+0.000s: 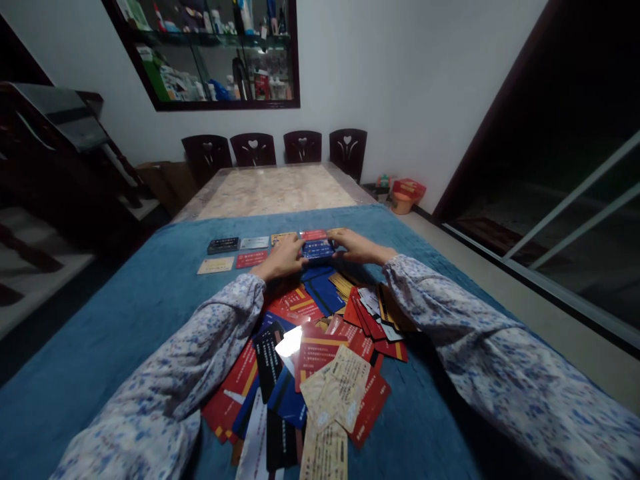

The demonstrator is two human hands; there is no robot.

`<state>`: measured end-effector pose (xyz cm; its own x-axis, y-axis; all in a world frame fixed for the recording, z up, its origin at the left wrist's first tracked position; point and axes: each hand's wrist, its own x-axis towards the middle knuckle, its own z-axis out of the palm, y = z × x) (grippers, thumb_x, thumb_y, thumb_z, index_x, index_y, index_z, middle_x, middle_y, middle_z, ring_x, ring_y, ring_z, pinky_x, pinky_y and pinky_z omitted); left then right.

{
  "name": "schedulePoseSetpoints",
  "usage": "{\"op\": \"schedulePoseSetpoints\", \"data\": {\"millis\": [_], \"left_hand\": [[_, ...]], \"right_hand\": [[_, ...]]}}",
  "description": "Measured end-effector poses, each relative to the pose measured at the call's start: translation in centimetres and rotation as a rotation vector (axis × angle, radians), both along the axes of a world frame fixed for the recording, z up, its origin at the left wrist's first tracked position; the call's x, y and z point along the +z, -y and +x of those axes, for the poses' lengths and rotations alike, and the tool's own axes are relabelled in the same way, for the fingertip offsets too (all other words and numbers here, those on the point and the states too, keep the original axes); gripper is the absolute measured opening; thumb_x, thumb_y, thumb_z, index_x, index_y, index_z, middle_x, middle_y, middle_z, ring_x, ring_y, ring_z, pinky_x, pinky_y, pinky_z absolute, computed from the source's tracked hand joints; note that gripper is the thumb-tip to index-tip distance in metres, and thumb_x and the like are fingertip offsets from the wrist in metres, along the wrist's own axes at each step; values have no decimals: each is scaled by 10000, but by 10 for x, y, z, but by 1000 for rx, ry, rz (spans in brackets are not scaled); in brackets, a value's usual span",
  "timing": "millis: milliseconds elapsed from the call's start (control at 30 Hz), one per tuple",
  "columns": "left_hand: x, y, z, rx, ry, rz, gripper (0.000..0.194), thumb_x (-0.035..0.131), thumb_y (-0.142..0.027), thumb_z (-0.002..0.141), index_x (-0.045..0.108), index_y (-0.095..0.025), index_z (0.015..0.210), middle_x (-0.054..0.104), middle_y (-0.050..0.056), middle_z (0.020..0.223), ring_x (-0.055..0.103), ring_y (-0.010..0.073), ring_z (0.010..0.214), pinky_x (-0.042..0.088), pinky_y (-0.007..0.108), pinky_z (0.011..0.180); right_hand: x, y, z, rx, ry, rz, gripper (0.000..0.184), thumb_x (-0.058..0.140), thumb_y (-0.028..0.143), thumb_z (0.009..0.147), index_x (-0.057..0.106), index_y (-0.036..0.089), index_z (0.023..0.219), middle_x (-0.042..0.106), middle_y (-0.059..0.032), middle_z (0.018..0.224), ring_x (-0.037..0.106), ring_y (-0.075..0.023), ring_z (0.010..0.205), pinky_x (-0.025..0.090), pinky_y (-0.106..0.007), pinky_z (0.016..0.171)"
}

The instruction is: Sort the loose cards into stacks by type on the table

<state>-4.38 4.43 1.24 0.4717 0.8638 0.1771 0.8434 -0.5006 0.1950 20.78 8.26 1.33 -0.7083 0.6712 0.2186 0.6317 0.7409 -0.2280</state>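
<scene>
Both hands reach forward over a blue cloth. My left hand and my right hand pinch the two ends of a blue card, holding it just above the cloth. Behind it lies a row of single cards: a black card, a silver card, a beige card and a red card. Between my forearms spreads a loose pile of cards in red, blue, black and beige.
The cloth covers the near part of a long table with a marble top. Several dark chairs stand at the far end. A glass cabinet hangs on the wall. A red box sits on the floor at right.
</scene>
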Motion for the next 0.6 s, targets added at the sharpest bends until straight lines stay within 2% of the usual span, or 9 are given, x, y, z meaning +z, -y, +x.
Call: {"op": "schedulePoseSetpoints", "data": {"millis": [267, 600], "left_hand": [[2, -15, 5, 77, -101, -5, 393, 643, -329, 899, 649, -191, 1267, 593, 137, 1309, 510, 343, 1265, 419, 490, 1077], [2, -27, 13, 130, -177, -48, 428, 628, -373, 906, 650, -173, 1284, 586, 163, 1333, 500, 361, 1274, 428, 501, 1052]], "right_hand": [[-2, -22, -4, -72, 74, -22, 436, 789, 195, 799, 698, 147, 1223, 759, -128, 1159, 704, -236, 1024, 475, -267, 881], [-7, -38, -9, -138, 179, -63, 428, 716, 193, 863, 675, 151, 1287, 757, -119, 1211, 703, -233, 1063, 477, -258, 863]]}}
